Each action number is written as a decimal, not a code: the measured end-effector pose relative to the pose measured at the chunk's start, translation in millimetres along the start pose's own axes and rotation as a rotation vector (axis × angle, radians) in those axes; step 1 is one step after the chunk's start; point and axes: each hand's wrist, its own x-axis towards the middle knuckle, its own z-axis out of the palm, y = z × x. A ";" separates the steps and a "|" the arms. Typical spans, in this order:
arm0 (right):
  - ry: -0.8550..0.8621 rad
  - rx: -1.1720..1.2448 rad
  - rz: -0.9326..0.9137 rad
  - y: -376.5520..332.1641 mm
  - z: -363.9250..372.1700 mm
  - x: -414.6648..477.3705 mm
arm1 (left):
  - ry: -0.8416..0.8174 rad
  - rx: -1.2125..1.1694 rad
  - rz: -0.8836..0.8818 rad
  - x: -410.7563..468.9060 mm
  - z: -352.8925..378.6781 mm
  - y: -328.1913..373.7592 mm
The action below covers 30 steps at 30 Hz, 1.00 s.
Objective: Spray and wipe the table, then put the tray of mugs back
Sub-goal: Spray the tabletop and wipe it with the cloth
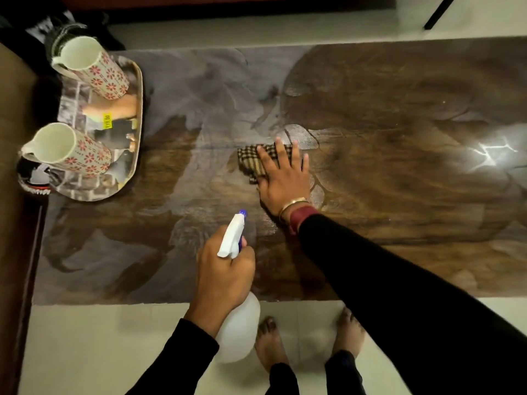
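Observation:
A dark glossy wooden table [385, 109] stretches across the view, with wet smears on its top. My right hand [283, 175] presses flat on a checked brown cloth [252, 159] near the table's middle. My left hand [224, 273] grips a white spray bottle [236, 332] by its neck at the near edge, its blue-tipped nozzle [242, 213] pointing over the table. A shiny metal tray [129, 155] sits on the table's left end. Two white mugs with red flowers stand on it, one at the back [91, 67] and one in front [68, 151].
Pale tiled floor [85, 337] lies on the near side, where my bare feet [269, 346] stand against the table edge. A brown piece of furniture [14, 138] borders the left. A bright light reflection [490, 155] glares on the table's right part.

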 end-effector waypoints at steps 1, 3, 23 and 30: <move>0.005 -0.002 0.019 -2.8 -3.7 19.4 | 0.011 0.003 0.013 6.0 -1.6 2.1; 0.008 -0.016 0.042 -7.2 -9.1 47.9 | 0.003 -0.007 0.033 17.6 -5.0 7.0; 0.012 -0.051 -0.110 31.3 -30.9 109.3 | 0.040 -0.067 0.017 98.0 12.9 64.9; 0.010 -0.123 -0.055 56.3 -78.3 270.7 | 0.072 -0.108 0.037 150.0 26.9 102.2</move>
